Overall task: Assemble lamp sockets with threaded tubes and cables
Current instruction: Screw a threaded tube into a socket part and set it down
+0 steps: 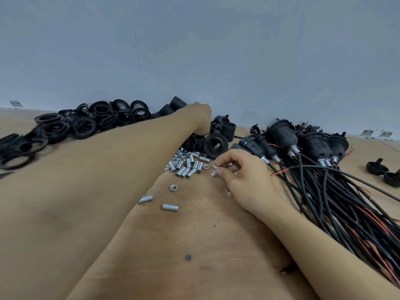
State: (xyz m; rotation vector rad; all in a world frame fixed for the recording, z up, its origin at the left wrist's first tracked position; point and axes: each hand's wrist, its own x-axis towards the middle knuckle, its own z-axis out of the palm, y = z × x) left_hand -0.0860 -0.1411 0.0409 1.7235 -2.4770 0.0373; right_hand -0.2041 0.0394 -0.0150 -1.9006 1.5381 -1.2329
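Note:
My left hand (pixel 200 119) reaches far forward into a heap of loose black lamp sockets (pixel 216 144) by the wall, its fingers curled down onto one; the grip itself is hidden. My right hand (pixel 240 172) rests on the wooden table and pinches a small silver threaded tube (pixel 214 169) between thumb and fingertips. A pile of silver threaded tubes and nuts (pixel 187 164) lies just left of that hand. Assembled sockets with black and red cables (pixel 303 148) are bundled at the right.
Black threaded rings (pixel 82 124) are heaped at the back left along the grey wall. Two stray tubes (pixel 170 206) and a nut (pixel 173 187) lie nearer me. Two black caps (pixel 377 167) sit far right. The cable bundle (pixel 346 204) runs toward the lower right.

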